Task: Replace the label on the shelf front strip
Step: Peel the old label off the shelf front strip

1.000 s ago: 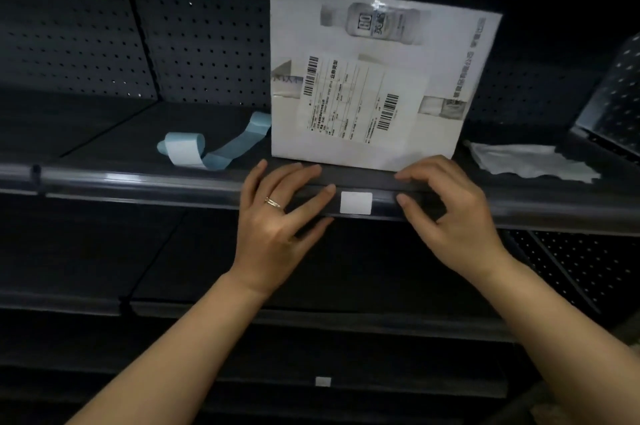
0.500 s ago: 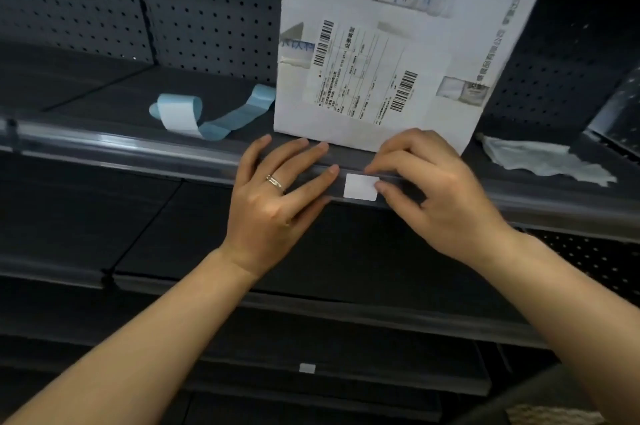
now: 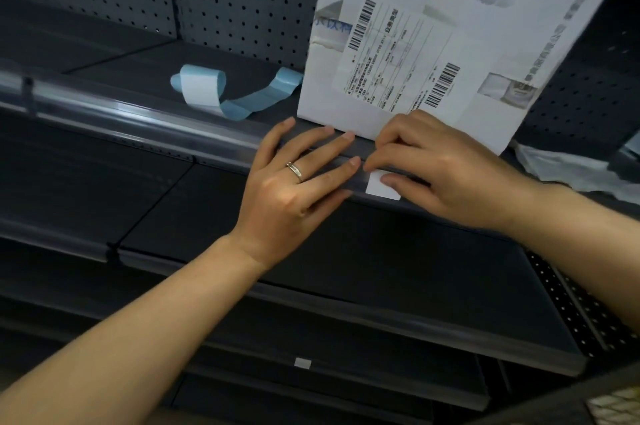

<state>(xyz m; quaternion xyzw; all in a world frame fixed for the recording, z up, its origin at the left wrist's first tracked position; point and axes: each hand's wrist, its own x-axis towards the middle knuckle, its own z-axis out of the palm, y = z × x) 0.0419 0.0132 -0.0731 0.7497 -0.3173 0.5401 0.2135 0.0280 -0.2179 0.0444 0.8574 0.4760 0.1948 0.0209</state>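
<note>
Nearest the camera, two bare forearms reach up to the shelf edge. The left hand [image 3: 294, 189] lies flat with its fingers straight, spread along the clear front strip [image 3: 145, 119] and pressing it just to the left of the small white label [image 3: 381, 187]. The right hand [image 3: 446, 175] has its fingers curled; its thumb lies on the label's face and its forefinger tip sits at the strip's top edge just above, so it seems to be pinching the label there, though the pictures do not show how firmly. The label sits in the strip between the two hands, its lower edge hanging a little below the strip's bottom line. The step in hand looks like easing the old label out of the strip, or possibly seating a new one; which cannot be told for certain. The next move likely calls for a steady pull along the channel while the left hand holds the strip. Behind, on the shelf [image 3: 104, 54], lie a curled blue label roll [image 3: 207, 88], a white printed package [image 3: 450, 43] leaning against the pegboard back, and a crumpled wrapper [image 3: 561, 168].
</note>
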